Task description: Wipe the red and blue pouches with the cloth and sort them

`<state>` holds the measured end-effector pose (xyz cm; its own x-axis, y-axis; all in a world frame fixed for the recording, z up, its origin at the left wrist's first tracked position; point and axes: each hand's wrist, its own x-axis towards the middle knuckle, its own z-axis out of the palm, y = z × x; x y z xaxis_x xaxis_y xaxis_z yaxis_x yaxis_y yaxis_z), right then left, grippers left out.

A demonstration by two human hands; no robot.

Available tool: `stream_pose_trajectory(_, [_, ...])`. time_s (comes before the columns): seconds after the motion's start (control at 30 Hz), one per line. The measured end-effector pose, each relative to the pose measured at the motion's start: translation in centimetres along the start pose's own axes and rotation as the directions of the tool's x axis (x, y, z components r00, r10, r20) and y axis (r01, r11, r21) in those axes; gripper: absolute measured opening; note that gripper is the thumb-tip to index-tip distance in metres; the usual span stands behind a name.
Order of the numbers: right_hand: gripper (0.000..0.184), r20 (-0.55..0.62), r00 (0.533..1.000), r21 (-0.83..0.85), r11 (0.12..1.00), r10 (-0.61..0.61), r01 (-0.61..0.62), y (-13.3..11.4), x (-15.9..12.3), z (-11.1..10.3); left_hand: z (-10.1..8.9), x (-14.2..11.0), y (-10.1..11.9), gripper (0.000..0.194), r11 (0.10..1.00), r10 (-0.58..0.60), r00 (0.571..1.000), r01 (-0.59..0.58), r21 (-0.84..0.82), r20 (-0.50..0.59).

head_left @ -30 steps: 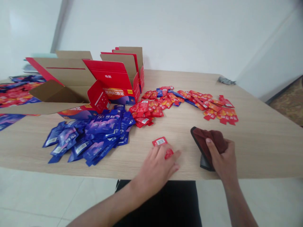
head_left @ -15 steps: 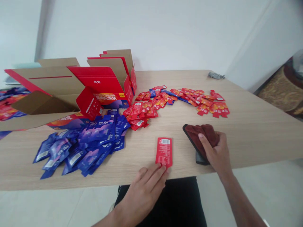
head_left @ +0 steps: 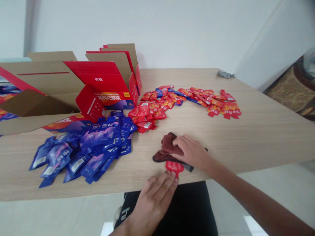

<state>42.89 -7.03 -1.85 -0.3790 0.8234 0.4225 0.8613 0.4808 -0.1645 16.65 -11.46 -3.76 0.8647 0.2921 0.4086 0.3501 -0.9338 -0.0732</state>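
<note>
A red pouch lies near the table's front edge, its upper part covered by a brown cloth with dark edging. My left hand rests its outstretched fingertips on the pouch's near end, pressing it against the table; the thumb is hidden. My right hand grips the bunched cloth and presses it onto the pouch. Left of the hands is a heap of blue pouches. Beyond them lies a pile of red pouches, which continues into a row of overlapping red pouches with some blue ones among them.
Open red cartons with raised flaps stand at the back left. More red and blue pouches lie behind them at the left edge. A grey crumpled item sits at the far right corner. A patterned piece of furniture stands beyond the table.
My left hand has drawn the red pouch toward the front edge and laid it straight. My right hand has carried the cloth leftward and down onto the pouch.
</note>
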Motion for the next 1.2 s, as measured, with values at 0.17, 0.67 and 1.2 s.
stream_pose_trajectory(0.17, [0.023, -0.126, 0.987, -0.185, 0.975, 0.100, -0.123, 3.5, 2.0, -1.4, 0.1, 0.0, 0.1, 0.041, 1.000, -0.013, 1.000, 0.013, 0.012, -0.019])
stream_pose_trajectory(0.67, [0.023, -0.049, 0.989, -0.014, 0.990, 0.141, -0.142, 1.3, -0.4, -0.1, 0.3, -0.2, 0.1, 0.042, 0.998, -0.041, 0.999, 0.040, -0.051, -0.014])
stream_pose_trajectory(1.2, [0.072, -0.232, 0.343, 0.383, 0.410, 0.910, -0.828, 0.8, -7.1, -3.4, 1.0, 0.7, 0.3, 0.041, 0.997, -0.061, 0.993, 0.064, 0.032, -0.098])
